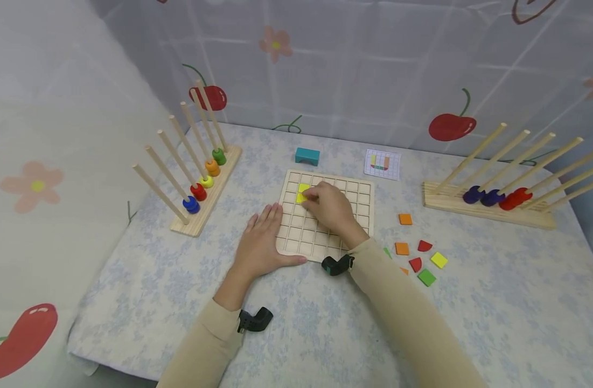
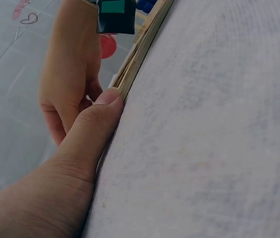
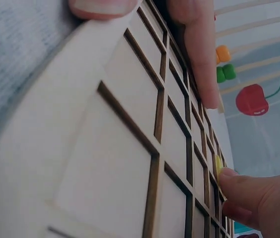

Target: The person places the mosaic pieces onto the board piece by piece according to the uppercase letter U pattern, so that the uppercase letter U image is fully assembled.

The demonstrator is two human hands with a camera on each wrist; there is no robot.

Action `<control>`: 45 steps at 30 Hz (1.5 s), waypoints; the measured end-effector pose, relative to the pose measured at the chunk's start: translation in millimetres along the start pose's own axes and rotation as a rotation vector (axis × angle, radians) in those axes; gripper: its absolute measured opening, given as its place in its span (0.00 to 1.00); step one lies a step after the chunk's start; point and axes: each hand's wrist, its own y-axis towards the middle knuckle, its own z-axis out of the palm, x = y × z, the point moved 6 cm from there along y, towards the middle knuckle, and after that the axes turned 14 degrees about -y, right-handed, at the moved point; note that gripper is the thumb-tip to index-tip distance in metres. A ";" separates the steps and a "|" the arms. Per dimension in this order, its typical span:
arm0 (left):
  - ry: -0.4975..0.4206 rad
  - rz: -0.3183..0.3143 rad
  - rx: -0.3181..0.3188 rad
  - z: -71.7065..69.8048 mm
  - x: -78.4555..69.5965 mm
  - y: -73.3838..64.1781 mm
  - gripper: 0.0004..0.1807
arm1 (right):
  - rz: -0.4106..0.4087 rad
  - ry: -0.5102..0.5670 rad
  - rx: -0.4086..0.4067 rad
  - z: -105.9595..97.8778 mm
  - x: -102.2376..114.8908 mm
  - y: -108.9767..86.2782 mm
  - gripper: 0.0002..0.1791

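Note:
A wooden grid board lies on the cloth-covered table. In its upper left cells, yellow tiles sit one above the other. My right hand reaches over the board with thumb and forefinger pinching the lower yellow tile; the right wrist view shows a sliver of the yellow tile at the fingertips. Along the board's left edge rests my left hand, fingers extended and thumb stretched against the near edge. In the left wrist view the left thumb touches the board's rim.
Right of the board lie loose orange squares, red quarter-circles, a yellow square and a green square. Behind are a teal block and a pattern card. Peg stands with beads flank left and right.

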 end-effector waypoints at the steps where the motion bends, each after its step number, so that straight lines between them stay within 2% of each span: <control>1: 0.001 -0.001 0.000 0.0 -0.2 0.1 0.77 | -0.002 0.004 -0.002 -1.3 -0.8 -2.3 0.17; 11: 0.003 -0.024 0.017 0.9 -0.8 0.4 0.77 | 0.023 0.064 0.017 -24.2 -23.9 -38.6 0.15; 23: -0.018 -0.015 0.012 0.3 -1.6 -1.2 0.77 | 0.105 0.080 0.006 -50.0 -81.9 -92.8 0.14; 30: -0.023 -0.001 0.007 0.4 -3.6 -1.5 0.77 | 0.148 0.032 -0.040 -65.6 -116.2 -126.6 0.15; 45: -0.036 0.008 -0.001 -1.8 -4.5 -1.5 0.76 | 0.298 -0.067 -0.085 -83.5 -177.5 -176.6 0.16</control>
